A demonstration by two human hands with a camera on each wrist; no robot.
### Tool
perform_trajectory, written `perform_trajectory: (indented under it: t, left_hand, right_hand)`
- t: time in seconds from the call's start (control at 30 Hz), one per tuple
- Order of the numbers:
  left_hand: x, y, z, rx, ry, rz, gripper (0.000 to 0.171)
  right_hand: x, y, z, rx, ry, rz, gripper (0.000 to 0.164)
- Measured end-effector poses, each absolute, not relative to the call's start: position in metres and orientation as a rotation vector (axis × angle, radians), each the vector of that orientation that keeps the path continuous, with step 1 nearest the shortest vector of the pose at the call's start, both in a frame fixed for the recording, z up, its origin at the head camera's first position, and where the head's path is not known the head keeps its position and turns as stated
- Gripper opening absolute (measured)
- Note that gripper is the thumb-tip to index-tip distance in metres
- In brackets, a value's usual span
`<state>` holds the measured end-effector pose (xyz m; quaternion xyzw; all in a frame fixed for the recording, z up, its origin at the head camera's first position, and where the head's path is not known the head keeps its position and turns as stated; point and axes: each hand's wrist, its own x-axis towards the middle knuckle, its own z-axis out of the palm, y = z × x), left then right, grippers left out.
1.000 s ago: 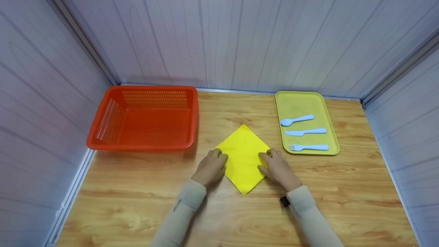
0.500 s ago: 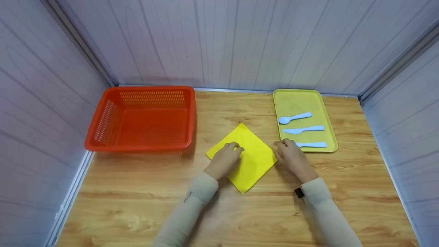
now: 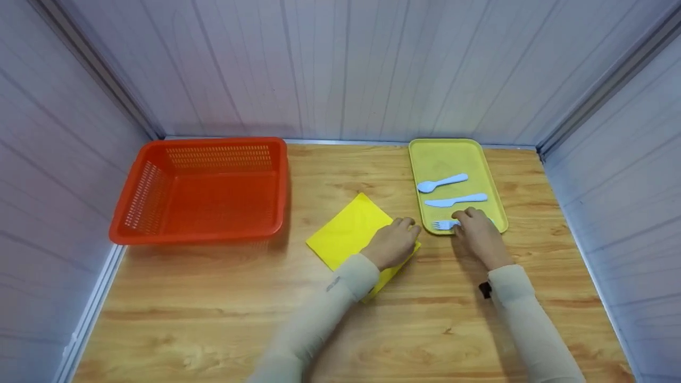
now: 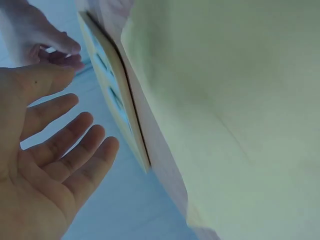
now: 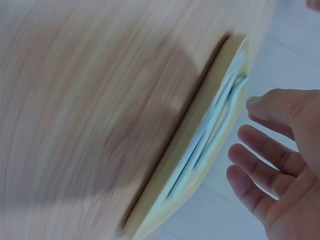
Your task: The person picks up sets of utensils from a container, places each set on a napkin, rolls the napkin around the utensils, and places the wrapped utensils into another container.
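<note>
A yellow square cloth (image 3: 343,231) lies on the table, one corner toward the back. My left hand (image 3: 392,244) is over its right part; in the left wrist view the fingers (image 4: 82,155) are spread and hold nothing. My right hand (image 3: 483,239) hovers at the front edge of the yellow tray (image 3: 447,157), covering most of the handle of a pale blue fork (image 3: 442,225). Its loosely bent fingers (image 5: 245,180) have nothing between them in the right wrist view. Behind the fork on the tray are a matching knife (image 3: 456,201) and spoon (image 3: 442,183).
At the back left stands a red-orange plastic basket (image 3: 199,238) with slotted walls. Striped panels (image 3: 319,64) enclose the wooden table (image 3: 213,319) at the back and both sides.
My left hand has moved right across the cloth from its left corner. The right hand has left the cloth's right side and gone right to the fork. The view has shifted slightly.
</note>
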<state>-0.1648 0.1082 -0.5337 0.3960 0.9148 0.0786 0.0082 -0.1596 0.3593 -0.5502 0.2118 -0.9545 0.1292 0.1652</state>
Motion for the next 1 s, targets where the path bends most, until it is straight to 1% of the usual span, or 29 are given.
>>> perform_trajectory:
  t: [0.17,0.4,0.67,1.0]
  left_hand:
    - [-0.171,0.132,-0.542,1.265,2.809,0.091,0.036]
    - [-0.171,0.149,-0.552,1.244,2.763,-0.029,0.040]
    - [-0.170,0.153,-0.558,1.222,2.767,-0.041,0.043]
    - [-0.169,0.152,-0.557,1.228,2.777,0.009,0.043]
  right_hand:
    - [-0.167,0.370,-0.553,0.563,-2.819,0.304,0.021]
    - [-0.171,0.380,-0.554,0.444,-3.013,0.264,0.014]
    - [-0.173,0.383,-0.558,0.395,-3.056,0.298,0.014]
    - [-0.173,0.385,-0.560,0.387,-3.025,0.286,0.011]
